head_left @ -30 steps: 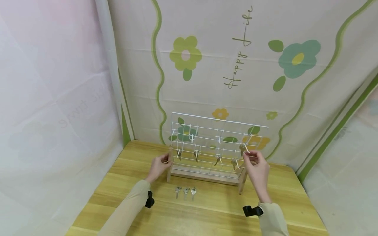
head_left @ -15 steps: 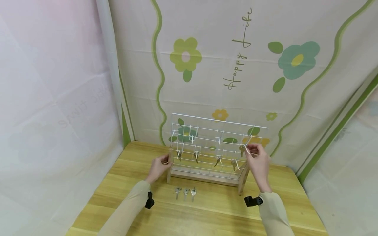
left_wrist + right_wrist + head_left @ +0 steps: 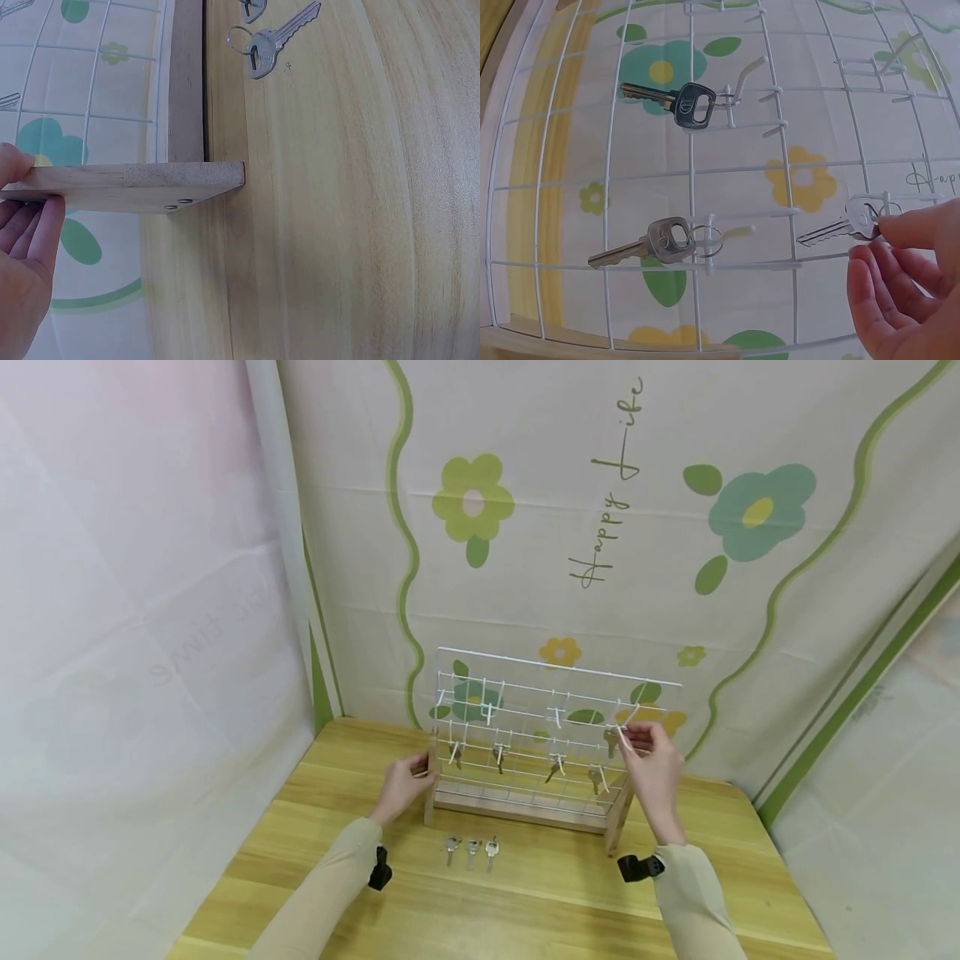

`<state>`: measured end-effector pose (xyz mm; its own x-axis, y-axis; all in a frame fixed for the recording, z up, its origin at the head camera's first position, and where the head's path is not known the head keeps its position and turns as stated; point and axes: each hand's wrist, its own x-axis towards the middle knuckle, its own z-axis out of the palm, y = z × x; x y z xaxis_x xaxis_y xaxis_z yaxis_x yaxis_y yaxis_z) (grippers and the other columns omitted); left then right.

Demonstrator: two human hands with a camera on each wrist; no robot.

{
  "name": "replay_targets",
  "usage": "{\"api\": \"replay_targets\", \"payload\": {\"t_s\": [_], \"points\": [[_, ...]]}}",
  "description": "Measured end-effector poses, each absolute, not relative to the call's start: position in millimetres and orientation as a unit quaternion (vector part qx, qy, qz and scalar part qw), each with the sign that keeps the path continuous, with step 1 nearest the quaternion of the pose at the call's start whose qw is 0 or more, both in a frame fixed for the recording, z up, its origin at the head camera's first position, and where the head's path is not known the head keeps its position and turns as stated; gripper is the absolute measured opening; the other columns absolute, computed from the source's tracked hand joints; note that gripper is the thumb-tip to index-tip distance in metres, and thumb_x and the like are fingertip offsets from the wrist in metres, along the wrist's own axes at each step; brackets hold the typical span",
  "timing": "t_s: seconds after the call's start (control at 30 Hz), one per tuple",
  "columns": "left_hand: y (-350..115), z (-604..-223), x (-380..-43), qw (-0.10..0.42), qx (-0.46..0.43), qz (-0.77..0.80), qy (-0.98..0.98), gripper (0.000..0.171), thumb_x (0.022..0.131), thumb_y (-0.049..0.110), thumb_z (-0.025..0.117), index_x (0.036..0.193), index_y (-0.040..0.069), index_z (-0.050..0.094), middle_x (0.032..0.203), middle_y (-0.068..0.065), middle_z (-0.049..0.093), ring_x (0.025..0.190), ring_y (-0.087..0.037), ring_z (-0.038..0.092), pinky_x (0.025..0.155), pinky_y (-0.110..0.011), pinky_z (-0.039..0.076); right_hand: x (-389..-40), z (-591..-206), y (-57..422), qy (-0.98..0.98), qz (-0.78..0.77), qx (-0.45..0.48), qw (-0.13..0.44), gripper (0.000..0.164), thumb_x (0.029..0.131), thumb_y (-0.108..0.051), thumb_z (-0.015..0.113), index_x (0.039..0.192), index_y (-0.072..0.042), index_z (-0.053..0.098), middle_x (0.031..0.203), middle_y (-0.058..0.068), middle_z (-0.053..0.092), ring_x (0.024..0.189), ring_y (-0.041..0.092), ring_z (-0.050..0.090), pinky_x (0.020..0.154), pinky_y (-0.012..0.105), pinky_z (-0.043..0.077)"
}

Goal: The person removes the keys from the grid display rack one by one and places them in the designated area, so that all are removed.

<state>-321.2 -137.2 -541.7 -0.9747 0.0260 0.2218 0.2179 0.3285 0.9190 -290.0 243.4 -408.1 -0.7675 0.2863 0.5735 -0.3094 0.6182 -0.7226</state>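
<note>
A white wire rack with wooden legs [image 3: 517,810] stands upright on the table. My left hand [image 3: 402,785] pinches its left wooden side piece [image 3: 135,177] between thumb and fingers. At the rack's right side, my right hand [image 3: 652,768] is at an upper hook with a silver key [image 3: 832,227], its fingertips on the key's head beside the ring. Part of that ring is hidden by the fingers. Other keys hang by rings on hooks, among them a dark-headed key [image 3: 694,106] and a silver key [image 3: 664,241].
Three loose keys lie in a row on the wooden table [image 3: 465,918] before the rack, including a silver key with a ring [image 3: 262,52]. Further hooks, such as an upper middle hook [image 3: 556,717], bear no key. A flowered curtain [image 3: 525,602] hangs close behind.
My right hand has risen slightly and shifted at the upper right hook, and the key there has moved a little to the left. The left hand stays on the side piece.
</note>
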Motion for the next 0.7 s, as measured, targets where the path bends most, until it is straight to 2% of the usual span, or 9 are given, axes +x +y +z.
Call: {"api": "replay_targets", "payload": {"t_s": [0.7], "points": [[-137.1,-541.9,-320.8,0.083,-0.073,-0.576,-0.81,0.041,0.086,-0.003,0.071,0.125,-0.01,0.062,0.12,-0.028,0.068,0.111,-0.039,0.068,0.088,-0.036,0.063,-283.7,-404.9,240.6,-0.837,0.439,0.01,0.326,0.018,0.087,-0.001,0.071,0.103,0.006,0.066,0.095,0.023,0.071,0.071,-0.017,0.052,0.065,-0.005,0.046]]}}
